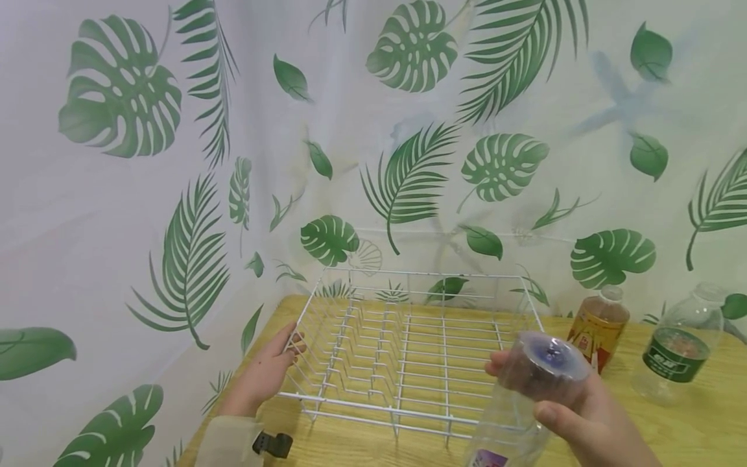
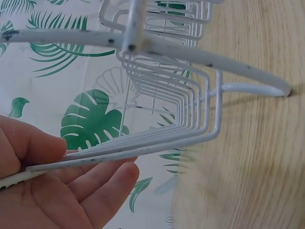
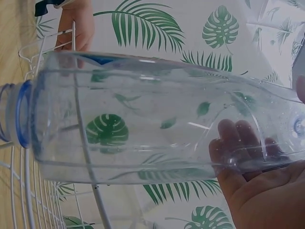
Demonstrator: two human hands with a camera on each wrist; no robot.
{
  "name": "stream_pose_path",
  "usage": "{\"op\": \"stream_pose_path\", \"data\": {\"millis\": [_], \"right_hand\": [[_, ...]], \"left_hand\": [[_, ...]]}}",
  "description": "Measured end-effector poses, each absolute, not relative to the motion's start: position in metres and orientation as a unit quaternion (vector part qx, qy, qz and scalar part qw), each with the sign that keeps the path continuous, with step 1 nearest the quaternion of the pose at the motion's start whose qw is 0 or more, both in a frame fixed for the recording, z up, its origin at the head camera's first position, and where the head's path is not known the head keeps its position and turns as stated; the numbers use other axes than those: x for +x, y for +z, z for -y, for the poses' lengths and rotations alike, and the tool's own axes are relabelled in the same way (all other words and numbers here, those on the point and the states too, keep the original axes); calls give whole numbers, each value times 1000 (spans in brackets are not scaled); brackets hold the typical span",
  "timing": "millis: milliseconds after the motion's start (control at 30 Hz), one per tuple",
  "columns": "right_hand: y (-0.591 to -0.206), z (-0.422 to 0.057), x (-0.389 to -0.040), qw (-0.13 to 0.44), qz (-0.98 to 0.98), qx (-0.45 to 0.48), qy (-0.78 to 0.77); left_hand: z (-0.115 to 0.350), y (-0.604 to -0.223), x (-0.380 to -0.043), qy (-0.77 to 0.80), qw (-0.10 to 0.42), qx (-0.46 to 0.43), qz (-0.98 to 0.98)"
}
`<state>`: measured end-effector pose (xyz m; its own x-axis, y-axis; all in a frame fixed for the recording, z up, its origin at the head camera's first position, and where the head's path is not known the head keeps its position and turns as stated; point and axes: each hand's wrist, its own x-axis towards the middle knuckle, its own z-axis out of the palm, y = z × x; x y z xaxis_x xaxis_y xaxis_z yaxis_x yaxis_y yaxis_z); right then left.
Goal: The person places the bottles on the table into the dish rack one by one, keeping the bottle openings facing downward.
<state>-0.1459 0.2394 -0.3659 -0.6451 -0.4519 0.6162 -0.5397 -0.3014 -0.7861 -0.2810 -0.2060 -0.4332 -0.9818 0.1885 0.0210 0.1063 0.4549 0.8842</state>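
A white wire dish rack [image 1: 379,407] stands on the wooden table. My left hand [image 1: 271,370] holds its left top wire, the thumb above and the fingers beneath in the left wrist view. Over the rack's front right part, my right hand [image 1: 601,415] grips a clear plastic bottle [image 1: 513,415] near its base. The bottle is upside down, base up and neck down, with part of a purple label showing. Its open neck [image 3: 16,114] appears in the right wrist view, close to the rack's wires. The bottle looks empty.
To the right of the rack stand a bottle with an orange-yellow label [image 1: 601,327] and a clear bottle with a green label [image 1: 677,353]. A leaf-patterned sheet [image 1: 408,214] hangs behind and to the left of the wooden table [image 1: 688,434].
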Motion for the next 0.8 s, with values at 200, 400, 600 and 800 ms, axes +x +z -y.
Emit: {"op": "stream_pose_path", "data": {"millis": [200,400,600,800], "right_hand": [[-365,-241,-144,27,580,421,697],[-363,-240,-144,31,574,426,699],[-361,-241,-146,35,565,426,705],[-349,-241,-147,49,568,416,708]], "left_hand": [[205,-433,-281,517,31,94,-850],[204,-432,-278,518,29,92,-850],[205,-433,-278,513,28,90,-853],[205,-432,-278,509,24,92,-856]]}}
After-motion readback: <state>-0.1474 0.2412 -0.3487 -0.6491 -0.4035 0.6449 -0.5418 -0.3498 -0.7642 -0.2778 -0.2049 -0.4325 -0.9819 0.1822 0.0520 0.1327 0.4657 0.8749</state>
